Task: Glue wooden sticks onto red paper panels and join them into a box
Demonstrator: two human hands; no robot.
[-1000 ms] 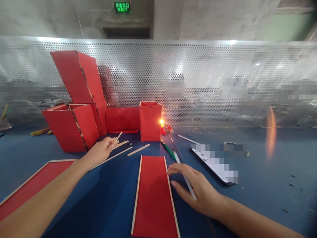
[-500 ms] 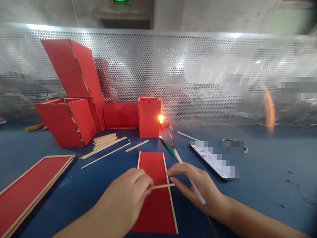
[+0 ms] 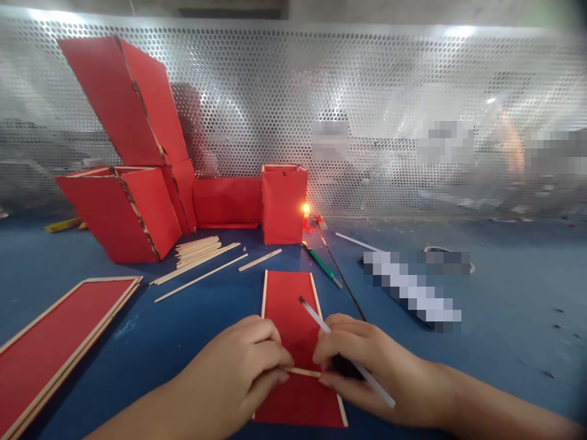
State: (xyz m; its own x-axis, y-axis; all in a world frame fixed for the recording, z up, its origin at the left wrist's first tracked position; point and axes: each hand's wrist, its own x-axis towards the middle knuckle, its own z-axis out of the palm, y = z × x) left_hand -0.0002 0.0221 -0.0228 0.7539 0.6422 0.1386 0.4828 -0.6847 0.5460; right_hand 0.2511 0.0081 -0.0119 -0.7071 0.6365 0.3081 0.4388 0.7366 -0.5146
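Observation:
My left hand pinches one end of a short thin wooden stick, held crosswise over a narrow red card panel. Thin wooden strips edge the panel's long sides. At the stick's other end are the closed fingertips of my right hand. That same hand also carries a translucent white glue stick, slanting through its fingers with a blackened tip over the panel. Whether the wooden stick touches the card I cannot tell.
A small flame burns beside a red box. A green-handled craft knife and a thin dark rod lie nearby. Wooden sticks, a framed red panel and a tall red structure occupy the left.
Both hands have come lower over the panel with the wooden stick. My right fingers, apart before, have closed at its right end. The glue stick's tip now shows over the card.

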